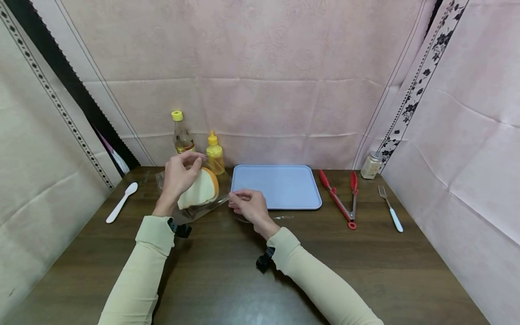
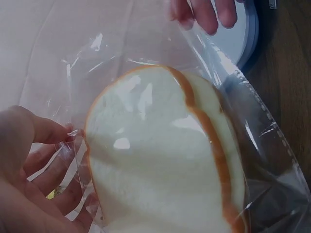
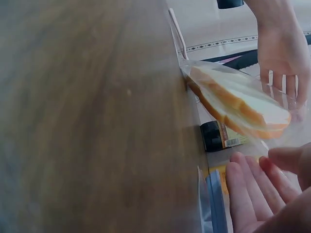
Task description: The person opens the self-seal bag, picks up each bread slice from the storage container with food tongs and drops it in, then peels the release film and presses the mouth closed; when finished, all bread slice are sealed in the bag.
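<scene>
Two slices of bread (image 1: 199, 190) with orange-brown crust lie inside a clear plastic bag (image 2: 272, 160). My left hand (image 1: 180, 175) pinches the far-left edge of the bag between thumb and forefinger, its other fingers behind the film in the left wrist view. On the opposite side, my right hand (image 1: 253, 208) pinches the bag's edge between thumb and finger, close to the tray's near-left corner. The bag is held tilted, and the slices (image 3: 238, 99) overlap each other inside it.
A blue tray (image 1: 276, 187) lies right of the bag. Behind stand a yellow-capped bottle (image 1: 182, 135) and a yellow squeeze bottle (image 1: 215, 155). At left is a white spoon (image 1: 122, 203); at right, red-handled tongs (image 1: 339, 201), a small jar (image 1: 371, 166) and a fork (image 1: 391, 210).
</scene>
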The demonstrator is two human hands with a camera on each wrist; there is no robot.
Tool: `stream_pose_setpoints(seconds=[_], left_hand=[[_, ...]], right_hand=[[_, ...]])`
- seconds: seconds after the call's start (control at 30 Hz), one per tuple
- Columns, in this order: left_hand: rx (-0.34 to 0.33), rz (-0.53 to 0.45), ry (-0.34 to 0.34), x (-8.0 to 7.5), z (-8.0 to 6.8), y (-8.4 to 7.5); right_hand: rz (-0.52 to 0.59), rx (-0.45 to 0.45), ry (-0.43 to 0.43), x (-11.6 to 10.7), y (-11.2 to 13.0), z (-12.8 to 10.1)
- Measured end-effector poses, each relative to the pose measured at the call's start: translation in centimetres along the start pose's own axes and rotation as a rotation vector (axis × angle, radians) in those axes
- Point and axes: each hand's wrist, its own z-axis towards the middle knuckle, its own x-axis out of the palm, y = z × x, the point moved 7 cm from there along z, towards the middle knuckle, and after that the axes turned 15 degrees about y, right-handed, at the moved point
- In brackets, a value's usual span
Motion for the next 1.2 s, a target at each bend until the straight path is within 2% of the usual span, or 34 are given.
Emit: stream_pose_setpoints(seconds=[0.13, 0.27, 0.43, 0.57, 0.67, 0.77, 0.93, 1.2], left_hand=[[0.007, 0.012, 0.001, -0.2, -0.1, -0.1], [0.009, 0.009, -0.024, -0.8, -0.3, -0.4], [0.001, -0.080, -0.037, -1.7, -0.6, -1.0], [0.007, -0.214, -0.001, -1.9, -0.8, -1.7], [0.042, -0.348, 0.036, -1.9, -0.7, -2.6], [0.085, -0.539, 0.077, -1.7, -0.6, -3.7], [0.143, -0.878, 0.188, -0.9, -0.5, -5.2], [0.194, -1.037, 0.361, 1.0, -1.0, -6.5]], right_hand=[[-0.003, -0.020, -0.014, -0.4, 0.3, 0.1], [-0.041, -0.074, -0.021, -1.1, 1.5, 0.3], [-0.094, -0.146, 0.005, -2.5, 4.0, 0.4], [-0.057, -0.204, 0.029, -3.9, 6.6, -0.1], [-0.030, -0.257, 0.027, -5.1, 9.1, -0.8], [-0.021, -0.316, 0.008, -6.5, 11.6, -1.8], [-0.026, -0.374, -0.025, -8.7, 14.5, -3.5], [0.024, -0.397, -0.051, -10.3, 15.9, -4.9]])
